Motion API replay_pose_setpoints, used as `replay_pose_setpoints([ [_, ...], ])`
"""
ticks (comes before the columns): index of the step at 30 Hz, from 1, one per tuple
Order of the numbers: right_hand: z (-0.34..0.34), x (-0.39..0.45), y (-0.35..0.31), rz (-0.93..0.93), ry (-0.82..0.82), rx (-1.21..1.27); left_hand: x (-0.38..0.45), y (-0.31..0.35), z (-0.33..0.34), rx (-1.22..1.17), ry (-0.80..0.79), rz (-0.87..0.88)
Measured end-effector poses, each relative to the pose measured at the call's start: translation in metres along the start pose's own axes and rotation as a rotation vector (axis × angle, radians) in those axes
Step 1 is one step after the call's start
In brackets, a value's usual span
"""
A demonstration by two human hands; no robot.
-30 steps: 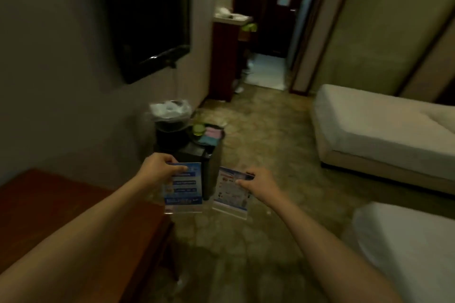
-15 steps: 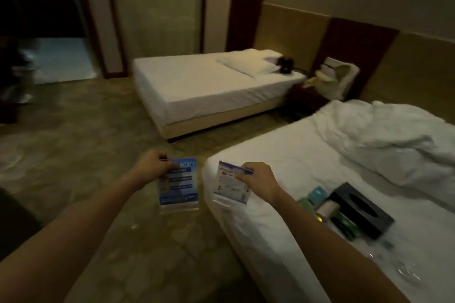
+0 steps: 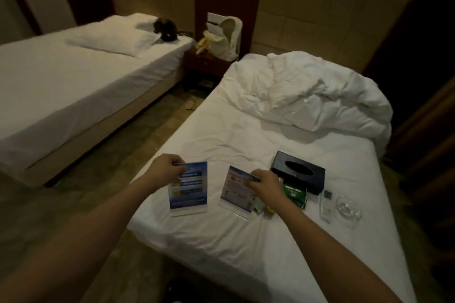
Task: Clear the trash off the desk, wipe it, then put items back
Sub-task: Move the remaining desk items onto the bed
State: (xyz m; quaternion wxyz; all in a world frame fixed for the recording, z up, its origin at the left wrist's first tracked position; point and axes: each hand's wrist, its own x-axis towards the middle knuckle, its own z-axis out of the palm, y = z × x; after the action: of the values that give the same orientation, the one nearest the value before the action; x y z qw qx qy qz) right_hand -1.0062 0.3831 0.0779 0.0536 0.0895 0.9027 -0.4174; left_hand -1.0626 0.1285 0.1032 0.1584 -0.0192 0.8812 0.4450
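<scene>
Both hands are out over the near bed [image 3: 246, 241], each one pinching the top edge of a clear acrylic sign stand. The left hand [image 3: 163, 171] has its fingers closed on the top left corner of the blue sign stand [image 3: 188, 188], which hangs upright with its clear base at the bottom. The right hand [image 3: 264, 186] grips the top right of the second sign stand [image 3: 236, 192], a paler card with small pictures on it (print too blurry to read), turned a bit edge-on compared with the blue one. The two stands hang side by side with a gap between them, both just above the white sheet, can't tell if either base is touching it. Just to the right of the right hand there's a little pile of desk stuff lying on the sheet: a black tissue box [image 3: 298, 171] past the knuckles, a green packet [image 3: 294, 193] right beside the wrist, then a small clear bottle-like thing [image 3: 326, 206] and a glass ashtray [image 3: 348, 208] further right. Beyond the hands a crumpled white duvet [image 3: 320, 96] sits at the head of the bed, and off to the left of the left hand is the other bed [image 3: 61, 86].
</scene>
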Motion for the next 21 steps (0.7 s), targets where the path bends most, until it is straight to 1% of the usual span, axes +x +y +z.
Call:
replay_pose_setpoints([
  [4,0.011,0.053,0.006,0.12,0.093,0.051,0.089,0.008,-0.004,-0.04,-0.083,-0.007],
  [6,0.012,0.067,0.009,0.148,0.121,0.041,0.113,0.012,0.001,-0.065,-0.075,-0.026],
  [8,0.013,0.094,0.019,0.227,0.135,0.05,0.151,0.015,0.013,-0.056,-0.104,-0.044],
  [10,0.011,0.105,0.019,0.254,0.127,0.07,0.168,0.017,0.023,-0.075,-0.121,-0.053],
  [14,-0.001,0.161,0.043,0.298,0.114,0.041,0.225,0.026,0.058,-0.077,-0.176,-0.111],
  [17,-0.012,0.208,0.068,0.355,0.106,0.075,0.264,0.034,0.085,-0.048,-0.22,-0.148],
  [21,-0.011,0.272,0.113,0.438,0.039,0.13,0.324,0.035,0.129,0.001,-0.272,-0.201],
])
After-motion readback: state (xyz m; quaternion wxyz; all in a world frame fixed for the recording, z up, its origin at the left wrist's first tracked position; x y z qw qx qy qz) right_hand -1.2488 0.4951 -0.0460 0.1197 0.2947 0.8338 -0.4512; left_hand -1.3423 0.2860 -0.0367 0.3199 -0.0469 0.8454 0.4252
